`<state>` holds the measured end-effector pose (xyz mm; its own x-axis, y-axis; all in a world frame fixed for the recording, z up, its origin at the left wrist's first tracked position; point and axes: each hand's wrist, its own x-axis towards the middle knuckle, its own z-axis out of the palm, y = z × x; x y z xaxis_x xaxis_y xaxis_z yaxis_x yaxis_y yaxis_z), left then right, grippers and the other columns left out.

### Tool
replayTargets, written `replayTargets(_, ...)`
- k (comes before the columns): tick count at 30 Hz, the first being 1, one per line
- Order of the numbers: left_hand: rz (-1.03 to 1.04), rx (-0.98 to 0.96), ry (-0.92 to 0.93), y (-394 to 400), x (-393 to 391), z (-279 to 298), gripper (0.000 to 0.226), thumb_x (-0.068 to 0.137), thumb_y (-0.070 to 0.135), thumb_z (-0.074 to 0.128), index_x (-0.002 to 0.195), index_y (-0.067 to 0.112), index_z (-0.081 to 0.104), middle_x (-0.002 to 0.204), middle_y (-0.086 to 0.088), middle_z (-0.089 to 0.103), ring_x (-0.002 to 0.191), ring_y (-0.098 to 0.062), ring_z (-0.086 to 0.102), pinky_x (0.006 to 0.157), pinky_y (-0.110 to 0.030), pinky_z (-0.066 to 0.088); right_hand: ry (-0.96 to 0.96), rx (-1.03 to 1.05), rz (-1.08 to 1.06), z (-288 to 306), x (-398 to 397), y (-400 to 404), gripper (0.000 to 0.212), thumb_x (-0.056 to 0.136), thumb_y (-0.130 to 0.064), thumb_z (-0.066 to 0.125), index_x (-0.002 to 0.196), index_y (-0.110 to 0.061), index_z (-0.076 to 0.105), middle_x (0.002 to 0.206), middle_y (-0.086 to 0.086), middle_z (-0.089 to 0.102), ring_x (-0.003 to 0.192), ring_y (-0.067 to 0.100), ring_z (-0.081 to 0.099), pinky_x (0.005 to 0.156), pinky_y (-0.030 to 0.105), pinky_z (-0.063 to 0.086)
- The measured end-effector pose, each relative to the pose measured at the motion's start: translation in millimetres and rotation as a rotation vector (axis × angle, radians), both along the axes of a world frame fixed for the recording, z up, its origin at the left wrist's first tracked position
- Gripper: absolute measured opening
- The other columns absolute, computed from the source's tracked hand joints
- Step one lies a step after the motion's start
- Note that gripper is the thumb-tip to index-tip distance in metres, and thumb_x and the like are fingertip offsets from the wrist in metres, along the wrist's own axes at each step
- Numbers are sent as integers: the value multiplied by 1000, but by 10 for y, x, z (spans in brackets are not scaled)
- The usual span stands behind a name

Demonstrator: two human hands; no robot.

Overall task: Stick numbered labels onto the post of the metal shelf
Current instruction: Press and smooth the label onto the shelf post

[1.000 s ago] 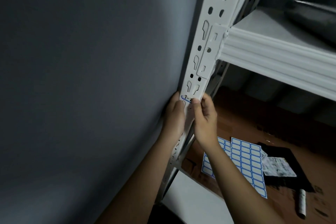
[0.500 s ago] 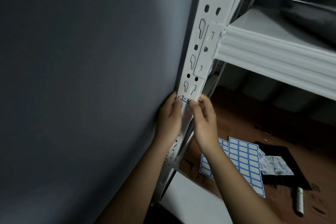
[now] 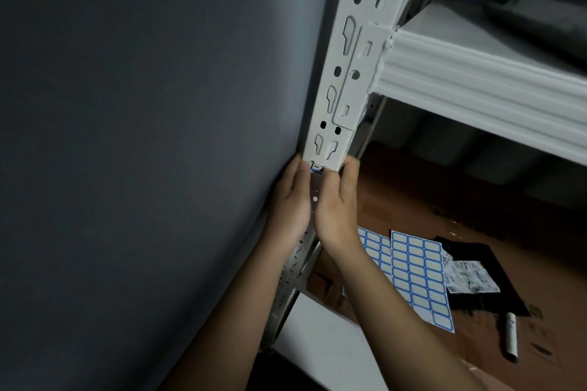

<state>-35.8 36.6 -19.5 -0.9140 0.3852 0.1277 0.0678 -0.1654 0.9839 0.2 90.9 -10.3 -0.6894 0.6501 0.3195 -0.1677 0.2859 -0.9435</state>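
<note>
Fingertips (image 3: 320, 176) of both my hands meet on the front face of the post (image 3: 344, 79), just below the lowest pair of keyhole slots. Left hand (image 3: 292, 200) wraps the post's wall-side edge, fingers curled around it, thumb tip at the left end of the label (image 3: 316, 167). Right hand (image 3: 338, 203) comes in from the shelf side, fingers hooked over the post's right edge near the top, thumb lying on the label's lower part. Only a sliver of the label shows between the thumbs: white paper, blue border, dark handwritten characters I cannot fully read. It sits flat against the metal as far as I can see; whether its right end is fully down is hidden under my thumb. Judgement: label is thin, light, limp paper with adhesive backing, so it will crease or trap a bubble if pressed unevenly; best handled by its ends and smoothed from one end across. Painted steel looks smooth and stiff, so it should take firm thumb pressure without give. Slots are close above; keep the label on solid metal. Spare label sheets (image 3: 416, 276) lie on the brown floor below right, near a dark marker (image 3: 510, 340).
</note>
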Motion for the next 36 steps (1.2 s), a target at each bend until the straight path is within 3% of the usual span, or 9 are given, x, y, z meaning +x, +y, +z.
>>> replayTargets(5,-2,22,-2,-4,28,22,27,100,25,34,113,31,57,117,7,64,105,-1,60,91,-18,45,-10,-61,-7,-105,-9,-31,34,86,8,41,101,-22,46,84,-15,56,72,-13,52,67,9,42)
replayTargets(7,0,33,-21,-5,33,24,30,102,20,33,119,24,57,120,5,63,107,-3,60,94,-20,45,-15,-78,29,-136,44,-45,34,85,11,39,102,-17,48,81,-14,55,68,-14,51,63,4,41)
replayTargets(11,11,43,-45,-6,33,34,32,102,21,35,126,25,55,120,9,62,109,0,58,96,-19,42,-15,-105,77,-104,83,-21,9,97,-7,43,102,-8,50,81,-11,59,68,-12,54,62,5,42)
replayTargets(15,29,39,-41,5,33,30,29,101,22,36,120,27,58,122,8,63,113,-3,57,101,-26,42,-38,-85,22,-93,55,-1,15,99,-19,44,99,-9,55,82,-12,62,74,-9,55,71,10,42)
replayTargets(21,40,26,-16,-6,41,63,29,102,16,35,109,32,58,106,17,64,94,15,58,85,-7,43,-74,-93,6,-66,43,25,16,98,-23,45,84,-17,53,74,-12,59,71,-4,53,73,22,43)
replayTargets(25,32,15,-11,4,41,51,39,93,32,37,122,19,59,121,2,65,113,-9,59,104,-35,43,-125,-92,-18,-20,21,36,13,94,-20,42,87,-15,52,74,-10,56,63,-9,50,64,17,41)
replayTargets(29,39,13,-18,-2,46,54,35,101,23,36,131,17,54,128,0,61,117,-9,56,105,-32,42,-150,-75,-12,-26,13,39,16,92,-13,41,99,-17,54,76,-17,59,66,-11,54,58,7,41)
replayTargets(33,41,3,-2,1,47,45,34,102,18,34,129,18,54,125,5,61,112,-3,57,93,-12,43,-183,-59,-44,-72,14,51,26,85,0,40,98,-13,57,76,-10,62,64,-5,55,63,18,46)
replayTargets(36,55,-11,-12,2,46,41,34,102,20,35,131,20,52,127,6,59,114,-3,55,95,-12,41,-196,-74,1,-75,37,75,24,81,-20,42,97,-20,60,84,-8,65,80,7,59,77,33,49)
